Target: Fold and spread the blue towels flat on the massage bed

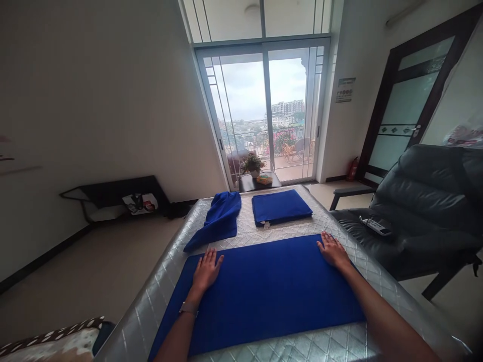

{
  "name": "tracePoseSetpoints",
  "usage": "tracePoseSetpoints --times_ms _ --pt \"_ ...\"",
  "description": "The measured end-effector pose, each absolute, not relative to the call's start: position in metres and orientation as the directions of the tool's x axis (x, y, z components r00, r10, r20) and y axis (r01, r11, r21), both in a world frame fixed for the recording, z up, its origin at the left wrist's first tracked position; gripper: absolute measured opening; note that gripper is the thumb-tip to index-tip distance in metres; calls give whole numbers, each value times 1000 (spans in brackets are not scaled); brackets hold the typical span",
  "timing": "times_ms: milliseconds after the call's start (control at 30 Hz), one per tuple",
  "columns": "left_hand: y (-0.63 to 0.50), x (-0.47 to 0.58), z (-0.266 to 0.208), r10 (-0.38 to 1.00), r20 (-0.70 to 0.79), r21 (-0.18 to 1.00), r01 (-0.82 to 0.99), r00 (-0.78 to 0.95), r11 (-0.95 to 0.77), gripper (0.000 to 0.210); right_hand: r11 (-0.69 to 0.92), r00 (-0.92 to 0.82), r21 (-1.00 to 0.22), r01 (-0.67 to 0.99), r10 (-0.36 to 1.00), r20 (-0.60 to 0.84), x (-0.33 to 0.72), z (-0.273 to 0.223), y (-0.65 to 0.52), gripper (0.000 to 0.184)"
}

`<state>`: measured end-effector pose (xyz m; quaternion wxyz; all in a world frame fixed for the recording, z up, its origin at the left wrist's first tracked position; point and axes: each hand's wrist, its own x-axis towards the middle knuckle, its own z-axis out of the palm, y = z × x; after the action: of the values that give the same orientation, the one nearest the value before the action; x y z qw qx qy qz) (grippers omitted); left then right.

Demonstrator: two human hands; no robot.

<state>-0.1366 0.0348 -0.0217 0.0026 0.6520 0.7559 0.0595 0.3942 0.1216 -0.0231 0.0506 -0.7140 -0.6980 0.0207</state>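
Note:
A blue cloth (271, 291) lies spread flat across the silvery quilted mattress (245, 241). My left hand (207, 269) rests palm down near its far left corner, fingers stretched out. Near the far right corner, my right hand (332, 250) lies flat too, its fingers spread over the edge. Neither hand grips anything. Beyond the spread cloth is a folded blue cloth (281, 206) with a small white tag (265, 224) at its near side. To the left of that stack, another blue cloth (221, 218) lies crumpled, its near end close to my left hand.
A black recliner (426, 201) stands right of the mattress, with a pale device (377, 226) on its seat. Beyond the mattress is a small table (245, 185) with a potted plant (253, 163) before sliding glass doors (264, 110). A black folded frame (121, 193) leans by the left wall.

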Motion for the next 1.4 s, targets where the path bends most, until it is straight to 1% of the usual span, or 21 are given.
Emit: tracePoseSetpoints --times_ms 67,133,233,367,433,500,567,600,667,733,800,933,1000,1100,1200,1400 --pt "28 -171 -22 968 63 100 967 -243 236 72 -16 19 -89 996 1000 25 394 -21 123 69" --pt "24 -194 -25 950 66 102 950 -304 297 73 -19 18 -72 997 1000 -23 395 -16 125 70" --pt "23 -205 -30 937 105 106 940 -334 324 76 -35 30 -59 998 995 -91 395 -5 128 70" --pt "25 -200 -36 924 150 103 935 -351 338 78 -34 31 -37 999 998 -60 367 9 123 67" --pt "26 -198 -38 921 170 97 935 -352 340 77 36 -37 -32 999 999 -29 332 12 114 65" --pt "26 -199 -39 918 185 96 936 -350 337 77 170 -170 -59 984 985 1 286 14 101 65" --pt "26 -200 -40 917 188 99 936 -351 338 76 335 -332 -148 931 942 40 238 14 87 66" --pt "26 -201 -41 918 188 101 937 -349 335 76 388 -386 -190 902 921 47 216 14 81 66" --pt "26 -201 -41 918 185 106 936 -349 335 75 435 -441 -254 864 897 37 185 13 73 69" --pt "26 -202 -43 917 183 109 934 -356 341 75 428 -444 -280 859 896 6 172 11 69 71" --pt "26 -202 -44 916 191 101 936 -352 338 76 405 -426 -281 870 905 -13 179 8 71 72" --pt "27 -205 -47 919 208 88 943 -334 322 77 345 -355 -228 910 935 -1 239 -1 84 71" --pt "27 -207 -48 920 193 98 940 -341 328 77 274 -278 -178 945 961 1 283 -6 93 70" --pt "27 -207 -47 922 178 126 937 -344 326 80 111 -112 -100 989 994 -11 350 -10 107 69" --pt "28 -207 -47 921 170 139 934 -350 329 82 3 -4 -61 998 1000 -13 394 -13 115 69" --pt "25 -209 -40 921 130 136 927 -368 351 74 -8 9 -64 998 1000 14 406 -23 119 69"
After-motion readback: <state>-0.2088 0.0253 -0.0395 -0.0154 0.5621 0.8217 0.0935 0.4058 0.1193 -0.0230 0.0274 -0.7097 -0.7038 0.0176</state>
